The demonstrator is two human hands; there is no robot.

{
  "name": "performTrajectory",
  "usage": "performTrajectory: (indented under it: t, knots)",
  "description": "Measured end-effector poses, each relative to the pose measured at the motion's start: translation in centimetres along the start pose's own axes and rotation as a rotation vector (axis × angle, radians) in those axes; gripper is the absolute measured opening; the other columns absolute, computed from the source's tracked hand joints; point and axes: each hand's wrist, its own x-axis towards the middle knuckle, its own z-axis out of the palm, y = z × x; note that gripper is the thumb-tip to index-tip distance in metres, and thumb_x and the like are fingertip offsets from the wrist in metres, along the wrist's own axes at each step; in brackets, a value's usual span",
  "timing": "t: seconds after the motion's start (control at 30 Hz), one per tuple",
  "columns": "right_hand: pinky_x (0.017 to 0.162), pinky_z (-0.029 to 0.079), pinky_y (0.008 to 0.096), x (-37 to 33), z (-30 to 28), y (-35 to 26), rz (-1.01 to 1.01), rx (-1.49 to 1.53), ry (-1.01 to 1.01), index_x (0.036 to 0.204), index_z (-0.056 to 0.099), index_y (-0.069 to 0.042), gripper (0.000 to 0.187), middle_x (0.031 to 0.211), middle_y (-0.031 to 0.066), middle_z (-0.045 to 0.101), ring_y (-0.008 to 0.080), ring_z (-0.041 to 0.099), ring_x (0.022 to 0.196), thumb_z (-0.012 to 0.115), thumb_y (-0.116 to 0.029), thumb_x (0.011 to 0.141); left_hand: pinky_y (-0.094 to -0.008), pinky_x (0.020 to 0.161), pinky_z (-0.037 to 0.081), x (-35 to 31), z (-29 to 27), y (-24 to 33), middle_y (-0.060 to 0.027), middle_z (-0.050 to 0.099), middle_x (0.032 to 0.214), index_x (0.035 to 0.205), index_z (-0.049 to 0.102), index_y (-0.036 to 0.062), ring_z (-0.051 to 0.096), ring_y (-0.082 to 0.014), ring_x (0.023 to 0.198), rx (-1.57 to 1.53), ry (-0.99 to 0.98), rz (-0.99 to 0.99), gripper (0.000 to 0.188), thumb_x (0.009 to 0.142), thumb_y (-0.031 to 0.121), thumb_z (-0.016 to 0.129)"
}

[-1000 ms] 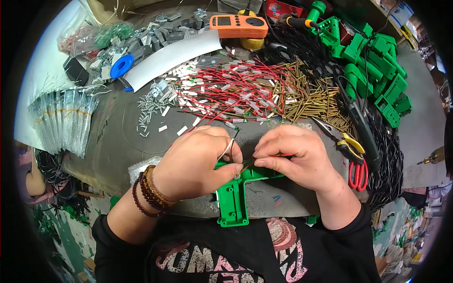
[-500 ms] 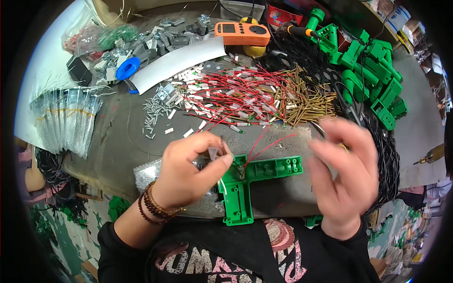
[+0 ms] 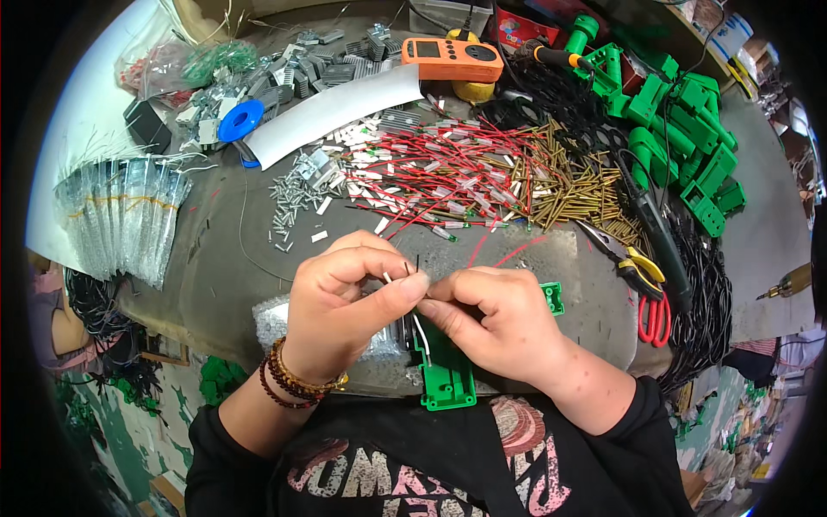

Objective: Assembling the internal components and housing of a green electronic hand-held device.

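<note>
Both hands meet fingertip to fingertip over a green plastic housing (image 3: 450, 389). My left hand (image 3: 349, 289) is closed, pinching thin wires between thumb and forefinger. Short black wire ends (image 3: 418, 261) and a white end stick up above its fingers. A white wire (image 3: 423, 338) runs down from the pinch into the housing. My right hand (image 3: 508, 319) is closed too, thumb and forefinger pressed on the wires beside the left fingertips; the exact spot is hidden. It covers much of the housing, whose far right end shows beyond its knuckles. Two red wires (image 3: 521, 250) extend beyond the hands.
Pliers (image 3: 636, 265) with yellow and red handles lie to the right, by a bundle of black cable (image 3: 702, 293). Beyond the hands spread red-wired parts (image 3: 448, 168), brass pins (image 3: 573, 185) and screws (image 3: 293, 198). Green housings (image 3: 680, 116) pile up at far right.
My right hand has come left from beside the pliers, closing on the wires at my left fingertips. The pliers now show fully. My left hand keeps its pinch.
</note>
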Motion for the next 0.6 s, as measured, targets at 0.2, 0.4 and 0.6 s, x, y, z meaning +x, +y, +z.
performTrajectory:
  t: [0.2, 0.4, 0.6]
  knots:
    - [0.056, 0.050, 0.0289, 0.1, -0.9, 0.3, 0.064, 0.064, -0.064, 0.091, 0.071, 0.002, 0.008, 0.073, 0.0100, 0.069, 0.0174, 0.067, 0.062, 0.072, -0.006, 0.090, -0.0332, 0.078, 0.044, 0.4, -1.8, 1.3, -0.0044, 0.055, 0.091, 0.082, 0.056, 0.0050, 0.052, -0.0155, 0.082, -0.633, 0.172, -0.012, 0.017, 0.096, 0.011, 0.065]
    - [0.059, 0.053, 0.0259, 0.1, -1.0, -0.1, 0.309, 0.292, -0.065, 0.101, 0.072, 0.004, 0.013, 0.079, 0.0093, 0.071, 0.0117, 0.068, 0.064, 0.067, -0.007, 0.095, -0.0332, 0.087, 0.046, 0.7, -2.2, 2.9, -0.0046, 0.065, 0.106, 0.098, 0.066, 0.0084, 0.060, -0.0212, 0.097, -0.107, 0.429, -0.184, 0.009, 0.097, 0.016, 0.063]
    - [0.059, 0.053, 0.0264, -0.4, -0.7, 0.7, 0.377, 0.518, -0.013, 0.096, 0.060, 0.002, 0.008, 0.076, 0.0064, 0.069, 0.0104, 0.068, 0.068, 0.066, -0.004, 0.096, -0.0354, 0.082, 0.051, 0.0, 0.8, 1.6, -0.0080, 0.070, 0.091, 0.095, 0.071, 0.0036, 0.067, -0.0211, 0.088, 0.615, -0.023, 0.081, 0.014, 0.083, 0.004, 0.078]
